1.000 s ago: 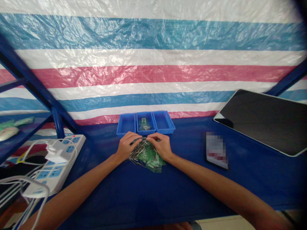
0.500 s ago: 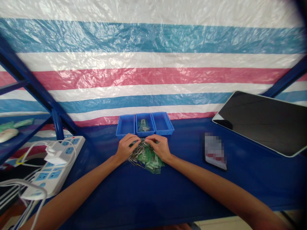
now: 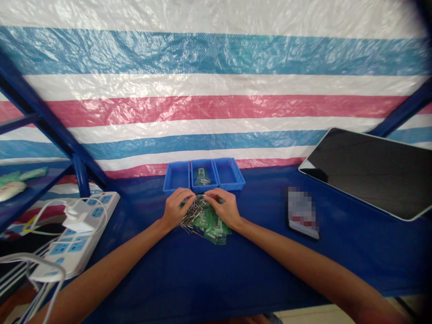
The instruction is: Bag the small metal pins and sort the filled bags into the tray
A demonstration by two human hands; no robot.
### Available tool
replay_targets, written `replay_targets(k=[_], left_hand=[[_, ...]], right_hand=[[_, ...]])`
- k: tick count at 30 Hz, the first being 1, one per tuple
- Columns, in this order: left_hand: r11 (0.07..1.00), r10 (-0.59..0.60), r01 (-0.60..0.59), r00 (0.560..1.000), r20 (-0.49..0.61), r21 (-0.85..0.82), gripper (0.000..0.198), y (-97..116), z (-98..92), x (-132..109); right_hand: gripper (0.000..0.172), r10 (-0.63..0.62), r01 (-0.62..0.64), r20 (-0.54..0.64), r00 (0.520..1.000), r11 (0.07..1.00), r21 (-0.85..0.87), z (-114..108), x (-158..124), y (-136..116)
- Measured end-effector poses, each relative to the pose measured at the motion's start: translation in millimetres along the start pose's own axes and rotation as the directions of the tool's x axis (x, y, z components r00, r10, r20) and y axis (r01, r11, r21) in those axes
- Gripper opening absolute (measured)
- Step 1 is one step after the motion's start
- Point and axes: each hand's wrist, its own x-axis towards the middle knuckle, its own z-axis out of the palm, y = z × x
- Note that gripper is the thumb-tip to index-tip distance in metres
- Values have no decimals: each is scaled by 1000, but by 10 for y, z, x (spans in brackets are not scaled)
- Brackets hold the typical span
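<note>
My left hand (image 3: 174, 208) and my right hand (image 3: 225, 208) face each other over a small heap, fingers closed in a pinch. A small see-through plastic bag (image 3: 200, 197) appears to span the gap between their fingertips; its contents are too small to tell. Under my left hand lies a pile of thin metal pins (image 3: 191, 215), some sticking out towards me. Several green-tinted plastic bags (image 3: 213, 229) with silvery pieces inside overlap the pile and reach under my right hand. Just beyond my fingers, the middle blue tray (image 3: 213, 174) contains similar bags (image 3: 203, 177).
A left blue tray (image 3: 177, 175) and a right blue tray (image 3: 230, 174) flank the middle one. Rightward on the blue tabletop (image 3: 189, 279) are a phone (image 3: 301, 213) and a large dark-screened panel (image 3: 371, 173). A white power strip (image 3: 76, 243) with cables lies at the left.
The fingertips of my left hand have shifted slightly, its thumb a little lower and back to the left. My right hand and the heap stay nearly where they were.
</note>
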Motion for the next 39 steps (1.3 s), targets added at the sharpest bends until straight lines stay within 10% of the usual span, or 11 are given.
replay_targets(k=[39], left_hand=[[1000, -11, 11, 999, 51, 0, 9, -4, 2, 0]], right_hand=[[18, -29, 31, 58, 998, 999, -25, -31, -5, -76]])
